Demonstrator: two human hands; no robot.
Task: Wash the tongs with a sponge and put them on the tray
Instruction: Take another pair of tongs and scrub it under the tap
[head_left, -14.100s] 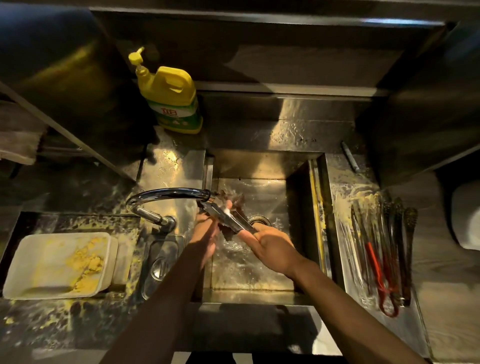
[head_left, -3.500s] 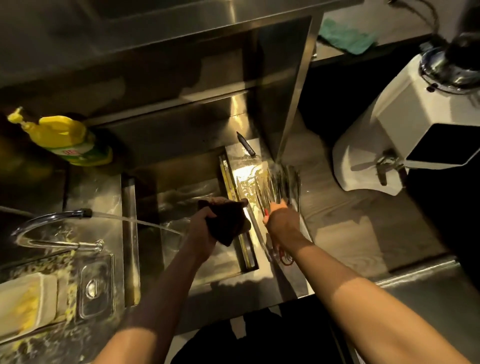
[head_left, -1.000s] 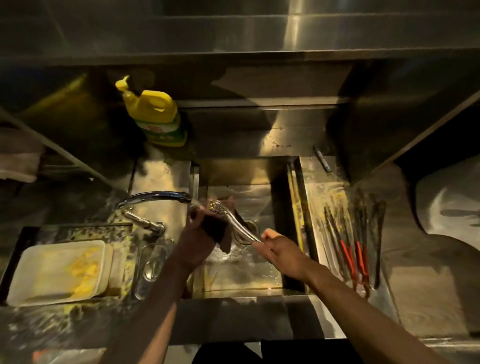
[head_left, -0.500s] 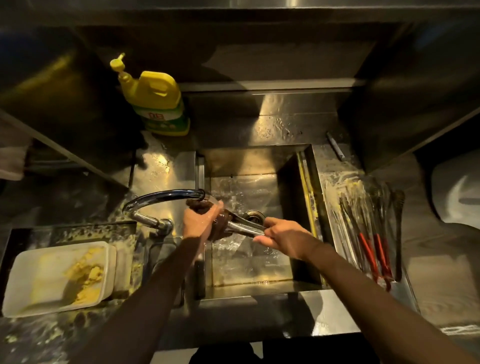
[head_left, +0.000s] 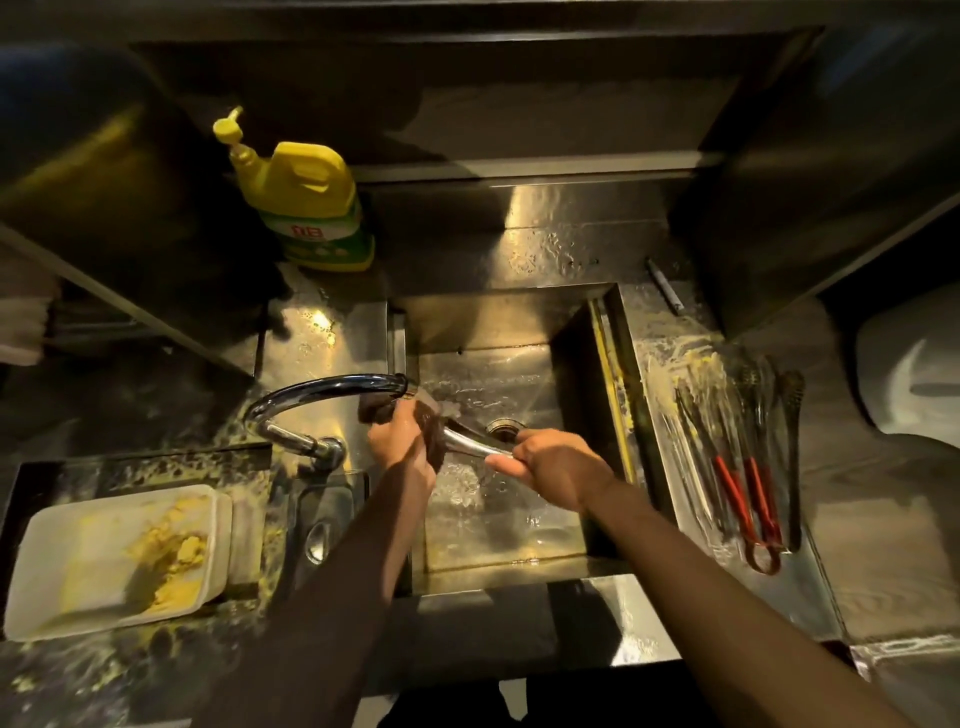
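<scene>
Head view: right hand (head_left: 558, 467) grips tongs (head_left: 470, 442) inside left hand's (head_left: 400, 444) sponge (head_left: 375, 409).

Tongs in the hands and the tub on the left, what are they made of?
Tongs: likely stainless steel, polished; bright mirror glints. Tub: probably white plastic, matte; dull even surface, rounded corners, yellow residue inside.
</scene>
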